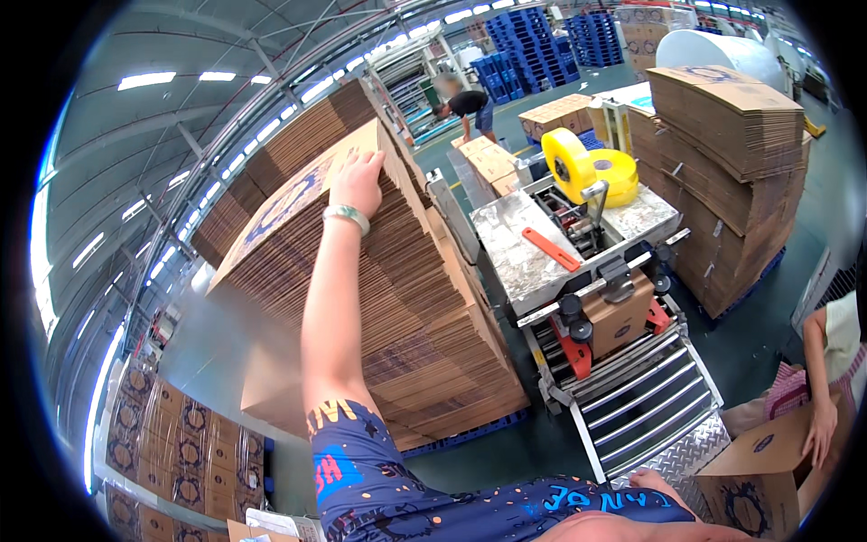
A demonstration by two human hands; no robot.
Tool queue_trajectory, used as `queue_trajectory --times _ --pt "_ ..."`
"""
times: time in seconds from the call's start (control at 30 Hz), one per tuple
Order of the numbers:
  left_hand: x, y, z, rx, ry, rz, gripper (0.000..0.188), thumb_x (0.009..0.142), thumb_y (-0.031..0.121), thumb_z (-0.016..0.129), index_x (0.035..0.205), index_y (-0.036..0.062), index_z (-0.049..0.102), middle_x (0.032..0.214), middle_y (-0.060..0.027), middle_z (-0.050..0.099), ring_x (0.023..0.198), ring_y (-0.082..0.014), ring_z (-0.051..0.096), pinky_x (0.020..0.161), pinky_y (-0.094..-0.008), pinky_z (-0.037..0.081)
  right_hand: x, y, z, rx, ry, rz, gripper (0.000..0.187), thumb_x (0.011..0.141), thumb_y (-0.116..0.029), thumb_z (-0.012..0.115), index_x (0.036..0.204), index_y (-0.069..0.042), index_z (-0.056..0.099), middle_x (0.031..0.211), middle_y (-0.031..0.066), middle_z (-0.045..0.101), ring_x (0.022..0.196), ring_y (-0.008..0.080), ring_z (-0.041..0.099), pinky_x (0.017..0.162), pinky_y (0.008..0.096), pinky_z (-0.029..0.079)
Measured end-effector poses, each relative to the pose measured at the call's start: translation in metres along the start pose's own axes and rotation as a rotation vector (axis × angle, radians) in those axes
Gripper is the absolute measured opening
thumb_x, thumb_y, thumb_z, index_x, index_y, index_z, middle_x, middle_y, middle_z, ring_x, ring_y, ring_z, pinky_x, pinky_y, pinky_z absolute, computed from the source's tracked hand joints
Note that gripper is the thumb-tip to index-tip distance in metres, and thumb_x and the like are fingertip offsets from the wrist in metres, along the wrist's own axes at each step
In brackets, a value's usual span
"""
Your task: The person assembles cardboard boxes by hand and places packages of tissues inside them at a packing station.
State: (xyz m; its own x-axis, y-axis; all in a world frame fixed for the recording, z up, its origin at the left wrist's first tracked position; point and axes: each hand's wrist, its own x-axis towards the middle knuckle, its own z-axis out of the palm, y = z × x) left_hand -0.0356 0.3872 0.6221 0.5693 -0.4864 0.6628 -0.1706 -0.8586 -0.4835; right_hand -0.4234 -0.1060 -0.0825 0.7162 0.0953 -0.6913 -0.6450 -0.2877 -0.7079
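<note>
- Left hand (357, 183): laid on the top sheet near the stack's edge, fingers extended, not closed around anything.
- Flattened-carton stack (406, 307): tall, on a blue pallet (470, 434), left of the carton sealer (519, 257).
- Right hand (654, 485): partly visible near the treadplate (700, 452); finger state cannot be told.
- Yellow tape rolls (617, 179): atop the sealer, one upright.
- Co-worker's hand (820, 432): at a carton (759, 447), lower right.
</note>
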Motion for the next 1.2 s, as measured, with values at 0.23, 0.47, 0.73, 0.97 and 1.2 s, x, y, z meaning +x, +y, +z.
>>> queue_trajectory --times 0.23,0.47,0.73,0.97,1.2 --pt "-0.003 -0.01 -0.017 0.04 -0.074 0.032 0.023 0.082 -0.004 0.053 0.101 0.0084 0.059 0.107 -0.0136 0.061 0.104 -0.0364 0.061 0.082 -0.0459 0.054 -0.006 0.002 -0.015 -0.032 0.407 -0.161 0.023 0.083 -0.02 0.069 0.094 0.0 0.075 0.076 0.0102 0.072 0.07 0.0171 0.068 0.067 0.0347 0.055" --pt "-0.038 -0.029 -0.022 0.139 0.055 0.051 0.019 0.086 0.0 0.057 0.103 0.0074 0.061 0.101 -0.013 0.062 0.098 -0.035 0.062 0.08 -0.0446 0.054 -0.043 0.085 -0.019 -0.057 0.421 -0.044 0.029 0.082 -0.029 0.07 0.09 -0.001 0.076 0.076 0.0136 0.073 0.073 0.0244 0.071 0.07 0.0368 0.056" --pt "-0.019 0.067 -0.067 0.016 0.246 0.167 0.016 0.089 0.019 0.066 0.102 0.0113 0.066 0.095 -0.0067 0.07 0.092 -0.028 0.066 0.077 -0.038 0.056 -0.096 0.145 -0.021 -0.17 0.385 -0.089 0.031 0.077 -0.03 0.071 0.09 -0.002 0.077 0.075 0.0145 0.073 0.074 0.0259 0.072 0.071 0.0381 0.057" --pt "-0.083 0.029 -0.117 -0.03 0.08 0.068 0.022 0.099 0.035 0.058 0.105 0.0169 0.069 0.094 -0.0034 0.072 0.079 -0.0268 0.07 0.066 -0.0387 0.058 -0.107 0.14 -0.019 -0.074 0.529 -0.099 0.03 0.076 -0.029 0.072 0.085 -0.001 0.075 0.074 0.0151 0.072 0.07 0.0265 0.071 0.069 0.0373 0.056" --pt "-0.063 0.004 -0.117 -0.137 -0.14 -0.132 0.028 0.085 0.021 0.07 0.111 0.0108 0.069 0.097 -0.02 0.071 0.094 -0.0385 0.068 0.083 -0.0483 0.055 -0.102 0.186 -0.036 -0.336 0.567 -0.051 0.037 0.079 -0.035 0.065 0.087 0.0 0.075 0.086 0.0237 0.071 0.083 0.0375 0.071 0.077 0.0469 0.057"
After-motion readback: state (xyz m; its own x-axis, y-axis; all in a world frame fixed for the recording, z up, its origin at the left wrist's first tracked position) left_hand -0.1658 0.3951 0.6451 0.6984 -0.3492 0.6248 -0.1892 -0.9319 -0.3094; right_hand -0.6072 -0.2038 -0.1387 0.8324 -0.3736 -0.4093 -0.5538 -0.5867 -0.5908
